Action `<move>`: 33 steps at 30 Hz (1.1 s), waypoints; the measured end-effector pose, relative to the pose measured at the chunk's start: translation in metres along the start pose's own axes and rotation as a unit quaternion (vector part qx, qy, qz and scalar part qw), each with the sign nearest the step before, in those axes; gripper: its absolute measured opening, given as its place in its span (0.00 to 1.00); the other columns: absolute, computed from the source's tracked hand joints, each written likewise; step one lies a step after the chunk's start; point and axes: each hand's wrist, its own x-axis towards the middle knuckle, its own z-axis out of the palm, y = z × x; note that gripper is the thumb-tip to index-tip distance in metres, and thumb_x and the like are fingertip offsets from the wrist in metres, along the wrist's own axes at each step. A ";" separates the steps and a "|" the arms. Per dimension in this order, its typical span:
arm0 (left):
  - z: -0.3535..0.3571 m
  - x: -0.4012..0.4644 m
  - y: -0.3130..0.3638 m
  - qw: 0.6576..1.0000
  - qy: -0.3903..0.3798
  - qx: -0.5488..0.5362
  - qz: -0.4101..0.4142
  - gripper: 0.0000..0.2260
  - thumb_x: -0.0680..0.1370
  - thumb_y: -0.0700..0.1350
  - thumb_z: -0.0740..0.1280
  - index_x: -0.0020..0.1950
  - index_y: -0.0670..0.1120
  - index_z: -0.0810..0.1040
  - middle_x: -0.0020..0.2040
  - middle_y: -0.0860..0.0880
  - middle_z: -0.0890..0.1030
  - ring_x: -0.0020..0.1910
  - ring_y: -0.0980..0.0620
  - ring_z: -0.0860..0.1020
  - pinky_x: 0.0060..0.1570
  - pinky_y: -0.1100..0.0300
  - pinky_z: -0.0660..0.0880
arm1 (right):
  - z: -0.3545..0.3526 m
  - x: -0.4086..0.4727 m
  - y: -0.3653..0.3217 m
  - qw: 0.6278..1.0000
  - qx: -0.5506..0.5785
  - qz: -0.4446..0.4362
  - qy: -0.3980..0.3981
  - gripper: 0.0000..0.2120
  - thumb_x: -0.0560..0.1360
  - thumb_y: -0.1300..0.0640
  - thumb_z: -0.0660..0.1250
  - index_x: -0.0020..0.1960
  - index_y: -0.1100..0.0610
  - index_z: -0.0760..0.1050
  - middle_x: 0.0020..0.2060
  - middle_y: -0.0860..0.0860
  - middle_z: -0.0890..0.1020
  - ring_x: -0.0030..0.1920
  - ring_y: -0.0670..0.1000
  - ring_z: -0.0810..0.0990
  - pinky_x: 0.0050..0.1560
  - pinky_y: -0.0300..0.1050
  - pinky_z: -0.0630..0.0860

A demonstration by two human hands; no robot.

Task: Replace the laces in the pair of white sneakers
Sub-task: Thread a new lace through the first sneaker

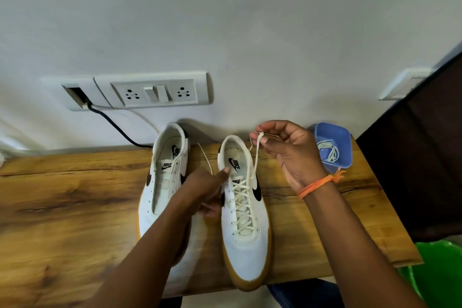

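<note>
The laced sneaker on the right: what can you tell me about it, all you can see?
The laced sneaker is white, leather-looking, with a dark swoosh and a tan gum sole. It sits flat on the wooden table, toe toward the camera and slightly over the near edge. A cream lace criss-crosses its eyelets. The left hand touches its collar; the right hand pinches one lace end, lifted above it.

"NIKE" with the swoosh mark is printed in black on the tongue label and on the insole of the left sneaker (163, 182), and likewise on the insole and tongue label of the right sneaker (246, 207).
</note>
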 end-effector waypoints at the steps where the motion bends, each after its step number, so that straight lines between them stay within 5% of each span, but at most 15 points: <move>1: 0.000 0.000 0.001 1.000 -0.016 -0.008 0.000 0.24 0.80 0.60 0.63 0.54 0.38 0.77 0.45 0.42 0.83 0.34 0.47 0.83 0.30 0.57 0.80 | 0.004 -0.001 -0.004 0.999 0.032 0.002 -0.022 0.12 0.71 0.77 0.66 0.50 0.65 0.77 0.46 0.60 0.83 0.51 0.61 0.84 0.58 0.55 0.79; 5: -0.009 0.004 -0.003 0.995 -0.050 0.070 0.043 0.21 0.79 0.56 0.67 0.51 0.36 0.78 0.41 0.41 0.82 0.35 0.45 0.78 0.33 0.58 0.75 | 0.016 -0.006 -0.014 0.994 0.071 0.012 -0.077 0.12 0.72 0.77 0.64 0.52 0.66 0.76 0.46 0.61 0.82 0.51 0.63 0.84 0.54 0.52 0.80; 9: -0.018 0.001 0.000 0.990 -0.094 0.098 0.040 0.14 0.81 0.51 0.66 0.45 0.41 0.79 0.35 0.47 0.78 0.28 0.53 0.70 0.25 0.64 0.65 | 0.022 -0.008 -0.016 0.996 0.049 0.011 -0.080 0.13 0.71 0.77 0.65 0.53 0.67 0.76 0.48 0.62 0.82 0.52 0.64 0.83 0.53 0.52 0.80; 12: -0.034 -0.004 0.005 0.991 -0.105 0.045 0.075 0.12 0.81 0.47 0.65 0.42 0.41 0.80 0.34 0.45 0.78 0.25 0.54 0.67 0.25 0.64 0.60 | 0.022 -0.008 -0.022 0.994 0.051 0.019 -0.090 0.14 0.72 0.77 0.63 0.54 0.67 0.76 0.47 0.62 0.82 0.51 0.64 0.84 0.52 0.51 0.80; 15: -0.048 -0.015 0.018 0.974 -0.071 -0.101 0.189 0.05 0.80 0.39 0.65 0.54 0.41 0.79 0.40 0.43 0.84 0.24 0.56 0.65 0.23 0.66 0.60 | 0.022 -0.008 -0.030 0.993 0.043 0.019 -0.107 0.13 0.73 0.77 0.61 0.54 0.67 0.76 0.44 0.62 0.83 0.47 0.63 0.84 0.52 0.53 0.81; 19: -0.055 -0.034 0.034 0.934 -0.065 -0.174 0.306 0.10 0.81 0.37 0.63 0.61 0.41 0.79 0.50 0.45 0.86 0.25 0.56 0.61 0.25 0.68 0.59 | 0.027 -0.011 -0.041 0.993 -0.006 -0.006 -0.119 0.14 0.74 0.77 0.57 0.55 0.68 0.76 0.46 0.64 0.83 0.47 0.63 0.84 0.54 0.56 0.81; 22: -0.053 -0.045 0.040 0.911 -0.071 -0.190 0.358 0.15 0.80 0.31 0.62 0.64 0.41 0.79 0.50 0.46 0.86 0.27 0.59 0.70 0.26 0.70 0.63 | 0.038 -0.014 -0.051 0.988 -0.061 -0.054 -0.128 0.13 0.73 0.76 0.59 0.54 0.68 0.76 0.48 0.65 0.83 0.48 0.64 0.84 0.52 0.56 0.81; 25: -0.046 -0.048 0.042 0.883 -0.017 -0.164 0.439 0.15 0.79 0.30 0.63 0.65 0.39 0.78 0.50 0.48 0.86 0.43 0.60 0.83 0.39 0.72 0.74 | 0.050 -0.019 -0.059 0.981 -0.083 -0.092 -0.146 0.14 0.70 0.73 0.61 0.53 0.67 0.77 0.46 0.64 0.83 0.45 0.64 0.85 0.49 0.54 0.81; 27: -0.041 -0.050 0.044 0.864 0.034 -0.107 0.491 0.12 0.79 0.32 0.66 0.60 0.40 0.82 0.47 0.55 0.86 0.47 0.63 0.82 0.46 0.71 0.74 | 0.054 -0.022 -0.061 0.980 -0.072 -0.084 -0.168 0.15 0.69 0.73 0.60 0.53 0.68 0.77 0.43 0.62 0.82 0.41 0.63 0.85 0.46 0.53 0.81; 30: -0.035 -0.051 0.046 0.866 0.063 -0.044 0.495 0.16 0.77 0.31 0.66 0.39 0.51 0.81 0.28 0.60 0.77 0.29 0.65 0.73 0.33 0.71 0.68 | 0.052 -0.021 -0.056 0.978 -0.073 -0.044 -0.190 0.16 0.69 0.74 0.58 0.53 0.70 0.77 0.40 0.62 0.81 0.38 0.61 0.83 0.42 0.50 0.80; 33: -0.031 -0.045 0.045 0.856 0.095 -0.036 0.506 0.15 0.76 0.38 0.66 0.39 0.58 0.80 0.31 0.57 0.77 0.30 0.56 0.73 0.32 0.60 0.70 | 0.047 -0.019 -0.052 0.978 -0.072 0.004 -0.195 0.15 0.73 0.77 0.55 0.52 0.70 0.77 0.39 0.62 0.80 0.34 0.58 0.81 0.39 0.49 0.80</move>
